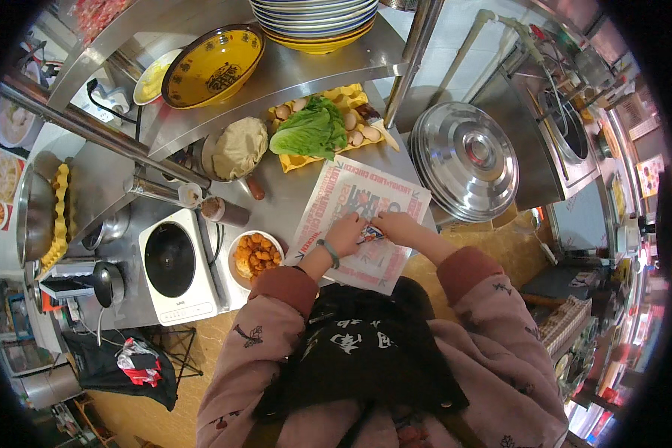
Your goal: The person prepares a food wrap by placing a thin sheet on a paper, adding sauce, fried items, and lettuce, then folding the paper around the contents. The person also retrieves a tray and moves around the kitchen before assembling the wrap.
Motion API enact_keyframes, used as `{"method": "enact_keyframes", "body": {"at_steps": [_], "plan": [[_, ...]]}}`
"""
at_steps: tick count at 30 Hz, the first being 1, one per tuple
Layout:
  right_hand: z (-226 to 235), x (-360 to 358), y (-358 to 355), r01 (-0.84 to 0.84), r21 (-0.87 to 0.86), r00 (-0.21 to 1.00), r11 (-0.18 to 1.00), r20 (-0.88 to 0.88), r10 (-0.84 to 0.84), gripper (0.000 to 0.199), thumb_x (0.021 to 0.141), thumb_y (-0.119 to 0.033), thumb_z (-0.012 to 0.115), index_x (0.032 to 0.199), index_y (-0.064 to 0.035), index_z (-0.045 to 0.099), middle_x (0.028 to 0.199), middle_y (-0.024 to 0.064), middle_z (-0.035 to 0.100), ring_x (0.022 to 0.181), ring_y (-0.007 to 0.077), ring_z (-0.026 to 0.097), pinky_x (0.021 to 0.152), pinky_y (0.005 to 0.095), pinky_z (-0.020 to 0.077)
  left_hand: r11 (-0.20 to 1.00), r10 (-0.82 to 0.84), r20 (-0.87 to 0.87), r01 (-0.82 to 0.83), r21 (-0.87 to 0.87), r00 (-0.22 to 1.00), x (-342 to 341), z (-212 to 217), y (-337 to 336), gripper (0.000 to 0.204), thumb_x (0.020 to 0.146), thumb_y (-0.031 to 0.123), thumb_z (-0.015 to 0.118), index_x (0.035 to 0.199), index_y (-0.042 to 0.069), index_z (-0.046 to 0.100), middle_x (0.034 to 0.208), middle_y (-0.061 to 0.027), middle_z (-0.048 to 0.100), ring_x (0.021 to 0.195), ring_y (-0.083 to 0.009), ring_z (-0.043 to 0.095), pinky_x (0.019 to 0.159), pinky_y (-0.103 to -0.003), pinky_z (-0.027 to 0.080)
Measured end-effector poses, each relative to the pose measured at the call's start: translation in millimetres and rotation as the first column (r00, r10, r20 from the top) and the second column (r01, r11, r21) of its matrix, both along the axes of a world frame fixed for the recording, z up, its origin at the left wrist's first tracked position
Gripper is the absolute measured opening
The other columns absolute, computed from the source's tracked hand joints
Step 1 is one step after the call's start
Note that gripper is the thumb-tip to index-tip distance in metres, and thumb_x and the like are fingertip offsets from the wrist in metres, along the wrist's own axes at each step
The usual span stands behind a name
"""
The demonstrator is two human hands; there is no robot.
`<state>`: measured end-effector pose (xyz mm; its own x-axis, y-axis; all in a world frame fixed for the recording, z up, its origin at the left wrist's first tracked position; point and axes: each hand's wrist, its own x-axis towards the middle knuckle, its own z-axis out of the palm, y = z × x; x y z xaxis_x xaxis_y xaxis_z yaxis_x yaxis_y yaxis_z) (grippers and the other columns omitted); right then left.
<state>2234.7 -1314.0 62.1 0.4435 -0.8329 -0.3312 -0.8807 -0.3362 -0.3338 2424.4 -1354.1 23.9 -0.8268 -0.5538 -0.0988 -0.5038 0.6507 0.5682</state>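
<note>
Close together in front of my apron, both hands have their fingers pinched on a small colourful packet [369, 234]. My left hand [345, 234], with a greenish bangle at the wrist, grips its left side. My right hand [397, 228] grips its right side. Beneath them lies white paper [315, 216] with red and grey print, on the steel counter; whether it is a bag or a sheet I cannot tell. Left of the paper stands a white bowl [234, 270] of orange-brown fried chunks. Green lettuce [313, 128] rests on a yellow egg tray [294, 162] beyond the paper.
A white induction cooker [192, 308] sits at the left, near a spice jar [231, 214] and a cloth-covered pan [240, 149]. Large steel lids [467, 160] are stacked at the right. Above the counter, a shelf [306, 84] carries a yellow bowl [215, 66] and stacked plates [315, 26].
</note>
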Motion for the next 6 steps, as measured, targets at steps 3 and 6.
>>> {"method": "enact_keyframes", "body": {"at_steps": [3, 6], "plan": [[1.9, -2.4, 1.9, -0.033, -0.011, 0.999, 0.999, 0.005, 0.034, 0.026, 0.078, -0.014, 0.056, 0.104, -0.0128, 0.053, 0.091, 0.0114, 0.056, 0.084, 0.0315, 0.059, 0.068, 0.0410, 0.0484, 1.000, -0.009, 0.015, 0.009, -0.014, 1.000, -0.7, 1.9, 1.3, 0.050, 0.058, 0.007, 0.070, 0.103, 0.004, 0.049, 0.095, -0.0154, 0.048, 0.090, -0.0330, 0.051, 0.075, -0.040, 0.045], [3.1, -3.7, 1.8, -0.063, 0.000, 0.998, 0.998, 0.007, 0.063, 0.031, 0.078, -0.014, 0.057, 0.108, -0.0140, 0.050, 0.093, 0.0121, 0.055, 0.085, 0.0323, 0.059, 0.068, 0.0410, 0.0484, 1.000, -0.012, 0.030, 0.012, -0.025, 0.999, -1.9, 2.3, 1.8, 0.053, 0.055, 0.007, 0.071, 0.104, 0.004, 0.048, 0.095, -0.0153, 0.048, 0.090, -0.0329, 0.051, 0.076, -0.040, 0.045]]}}
